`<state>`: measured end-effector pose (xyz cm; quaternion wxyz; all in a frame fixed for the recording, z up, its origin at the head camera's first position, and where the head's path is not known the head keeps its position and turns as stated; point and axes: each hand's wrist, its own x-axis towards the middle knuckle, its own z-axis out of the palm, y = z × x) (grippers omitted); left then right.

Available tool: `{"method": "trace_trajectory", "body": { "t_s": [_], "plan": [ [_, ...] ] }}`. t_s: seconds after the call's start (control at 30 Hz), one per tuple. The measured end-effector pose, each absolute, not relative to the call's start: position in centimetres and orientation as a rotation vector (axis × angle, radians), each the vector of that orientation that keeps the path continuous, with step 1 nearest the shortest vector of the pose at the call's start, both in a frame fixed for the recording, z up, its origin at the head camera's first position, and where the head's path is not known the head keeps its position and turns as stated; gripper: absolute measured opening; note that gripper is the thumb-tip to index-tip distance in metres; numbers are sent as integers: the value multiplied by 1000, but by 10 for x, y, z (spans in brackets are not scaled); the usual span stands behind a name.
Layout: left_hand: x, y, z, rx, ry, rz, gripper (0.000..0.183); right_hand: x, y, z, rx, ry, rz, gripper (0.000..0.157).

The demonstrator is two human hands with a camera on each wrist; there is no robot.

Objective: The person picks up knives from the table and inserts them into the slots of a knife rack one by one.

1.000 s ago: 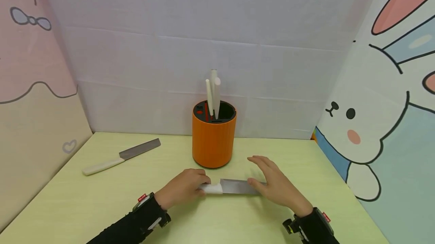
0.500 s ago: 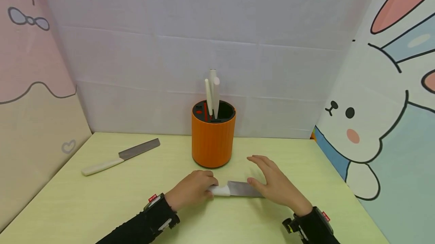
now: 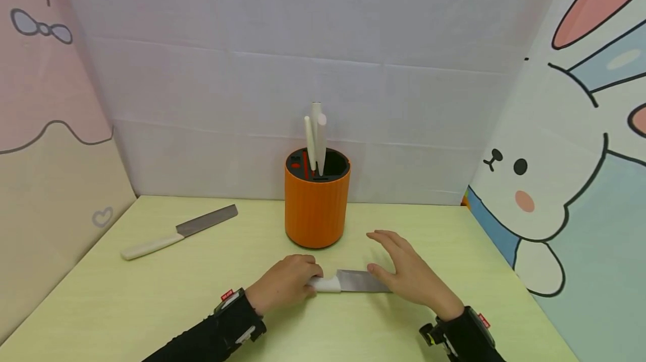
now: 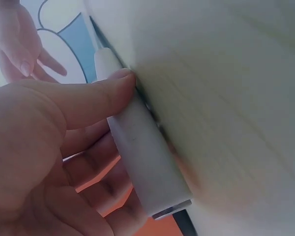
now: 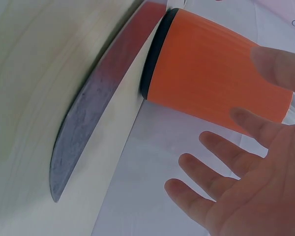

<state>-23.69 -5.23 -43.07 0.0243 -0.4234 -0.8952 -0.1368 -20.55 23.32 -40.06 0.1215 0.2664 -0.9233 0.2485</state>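
The left hand (image 3: 286, 283) grips the near knife (image 3: 359, 281), partly covering its handle (image 3: 328, 284); the right hand (image 3: 415, 278), fingers spread, hides the tip (image 5: 57, 191) from the head view.

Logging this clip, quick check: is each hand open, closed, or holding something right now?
Left hand: closed, holding a knife by its white handle.
Right hand: open, holding nothing.

Nothing legible tbh: red tags (image 3: 227, 295) on the left wristband (image 3: 239, 317) (7 o'clock, head view) and right wristband (image 3: 461, 331) (4 o'clock), too tiny.
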Motion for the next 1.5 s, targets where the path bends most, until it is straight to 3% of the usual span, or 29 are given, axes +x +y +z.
{"method": "trace_trajectory", "body": {
  "t_s": [0.57, 0.93, 1.17, 1.5],
  "plan": [
    [-241, -69, -431, -1262, -2734, -536, 38, -205, 227, -400, 816, -2677, 718, 55],
    [-248, -94, -421, -1026, -2687, -678, 57, -213, 193, -396, 973, -2657, 742, 48],
    [-250, -103, -419, -907, -2550, -920, 55, -217, 171, -400, 1072, -2697, 759, 39],
    [-258, -115, -418, -770, -2481, -1134, 51, -218, 138, -409, 1149, -2766, 494, 39]
  ]
}}
